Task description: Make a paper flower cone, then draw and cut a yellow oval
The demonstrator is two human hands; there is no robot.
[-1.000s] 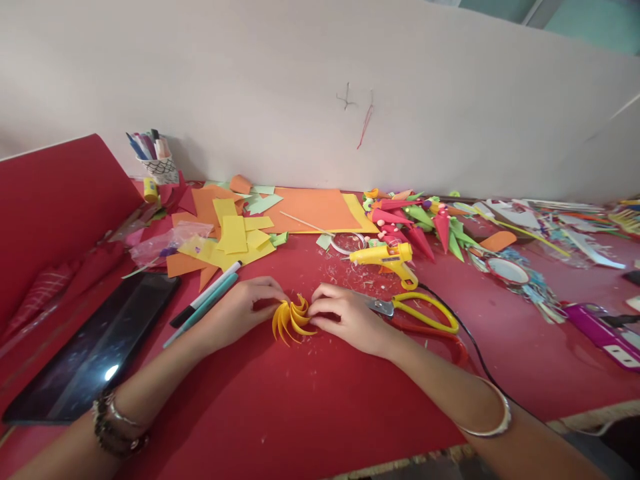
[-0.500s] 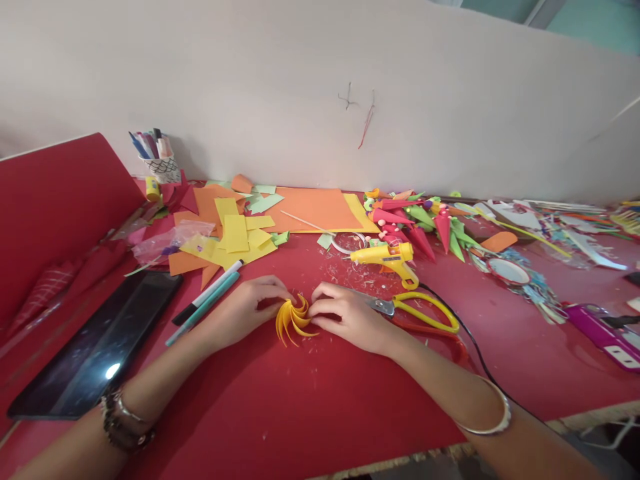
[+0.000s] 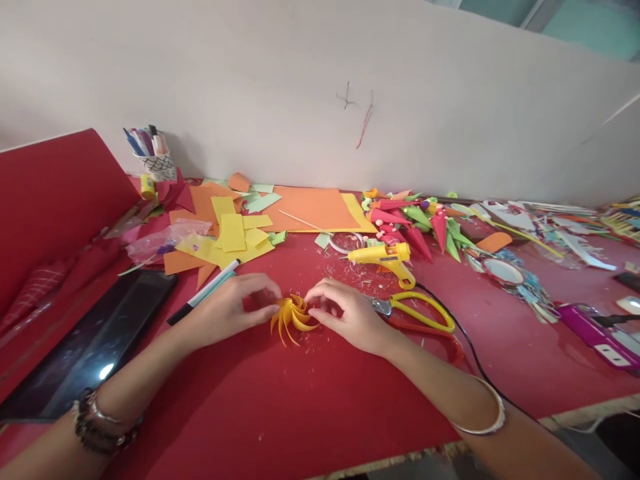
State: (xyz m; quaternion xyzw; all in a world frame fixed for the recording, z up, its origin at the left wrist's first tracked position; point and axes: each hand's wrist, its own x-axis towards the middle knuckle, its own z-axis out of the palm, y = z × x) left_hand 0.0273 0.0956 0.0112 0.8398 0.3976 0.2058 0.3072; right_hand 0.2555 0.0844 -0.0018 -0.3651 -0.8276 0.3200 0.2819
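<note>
A yellow-orange paper flower [image 3: 293,317] with thin curled strips fanning outward rests on the red tabletop in front of me. My left hand [image 3: 235,303] reaches in from the left, thumb and forefinger curved round onto its left edge. On the other side my right hand [image 3: 347,310] pinches the right edge of the strips between thumb and bent fingers. The strips curve downward and splay toward me. Just right of my right hand lie scissors [image 3: 425,310] with yellow and red handles. A yellow glue gun [image 3: 385,257] is behind them.
A dark tablet [image 3: 90,347] and capped markers [image 3: 203,293] lie at left. Cut paper pieces [image 3: 233,233] and an orange sheet [image 3: 310,207] are at the back, beside red and green paper cones [image 3: 415,220]. A black cord [image 3: 475,353] runs right, near a purple power strip [image 3: 597,333].
My left hand has shifted slightly left and its thumb and forefinger have spread wider at the paper flower. The flower's strips are fanned more evenly. The view has turned slightly.
</note>
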